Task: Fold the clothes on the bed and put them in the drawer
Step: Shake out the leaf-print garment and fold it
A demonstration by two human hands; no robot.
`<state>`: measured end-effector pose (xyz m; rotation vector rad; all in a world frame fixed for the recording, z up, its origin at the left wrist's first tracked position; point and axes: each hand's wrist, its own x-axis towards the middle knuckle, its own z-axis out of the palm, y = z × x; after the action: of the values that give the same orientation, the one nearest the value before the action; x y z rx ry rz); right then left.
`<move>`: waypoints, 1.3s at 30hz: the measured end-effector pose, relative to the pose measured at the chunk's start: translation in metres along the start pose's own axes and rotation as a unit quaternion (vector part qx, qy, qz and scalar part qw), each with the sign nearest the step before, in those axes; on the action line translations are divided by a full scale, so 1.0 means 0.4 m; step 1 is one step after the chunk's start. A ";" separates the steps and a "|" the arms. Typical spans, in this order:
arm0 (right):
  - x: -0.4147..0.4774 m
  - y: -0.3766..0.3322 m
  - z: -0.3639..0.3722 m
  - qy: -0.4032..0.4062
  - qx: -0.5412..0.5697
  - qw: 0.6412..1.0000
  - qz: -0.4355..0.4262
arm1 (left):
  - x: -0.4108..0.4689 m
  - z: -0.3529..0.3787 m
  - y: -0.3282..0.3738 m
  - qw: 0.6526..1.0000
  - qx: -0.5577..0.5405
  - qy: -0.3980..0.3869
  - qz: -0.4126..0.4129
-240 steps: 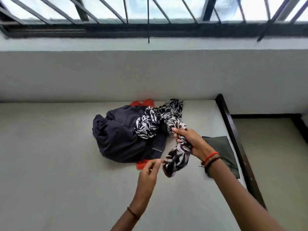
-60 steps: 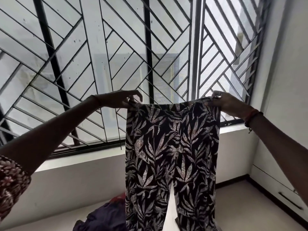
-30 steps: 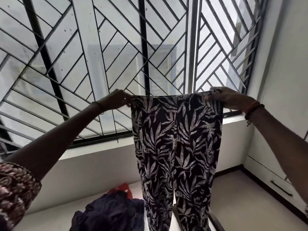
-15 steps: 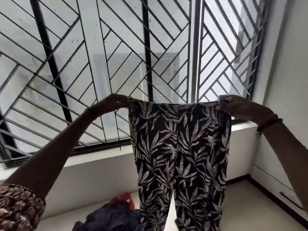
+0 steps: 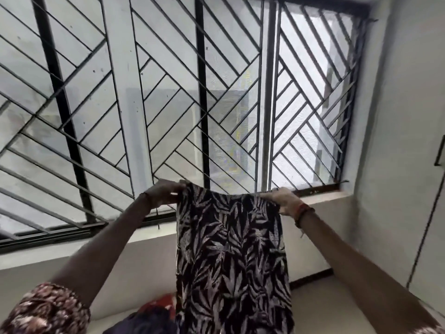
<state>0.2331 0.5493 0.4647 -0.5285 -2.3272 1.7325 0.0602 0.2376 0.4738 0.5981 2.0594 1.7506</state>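
Two hands, lower and closer together than half a sec ago: the left hand (image 5: pixel 163 195) and right hand (image 5: pixel 280 201) each pinch a top corner of the leaf-print trousers (image 5: pixel 231 261), held up in front of the window grille (image 5: pixel 168 92). W/ the hands drawn in, the waistband now sags between them rather than stretching flat, and the legs hang as one panel, no gap showing. That probably marks the switch from shaking the garment out to a first fold, leg over leg; nothing is folded yet. Count: one pr. of trousers, in the air; one dark garment (image 5: pixel 149 324) and one red garment (image 5: pixel 161 303) heaped on the bed (image 5: pixel 120 315), near left, partly behind the trousers; one patterned sleeve (image 5: pixel 48 309), btm left. No drawer can be made out for certain, so stowing looks some way off.
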 end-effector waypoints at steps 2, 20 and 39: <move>0.004 0.020 0.043 0.010 0.034 0.999 0.011 | -0.056 0.072 0.004 0.999 -0.029 -0.009 0.013; -0.124 -0.130 0.218 -0.112 0.292 0.946 -0.083 | -0.178 0.279 0.090 0.994 0.005 -0.080 0.072; -0.222 -0.355 0.169 -0.233 0.289 0.917 -0.149 | -0.196 0.153 0.331 0.873 0.333 -0.032 0.356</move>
<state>0.2666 0.4188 0.5852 0.3594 -1.8352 2.4156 0.1693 0.2641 0.5952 1.7783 2.5744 1.2092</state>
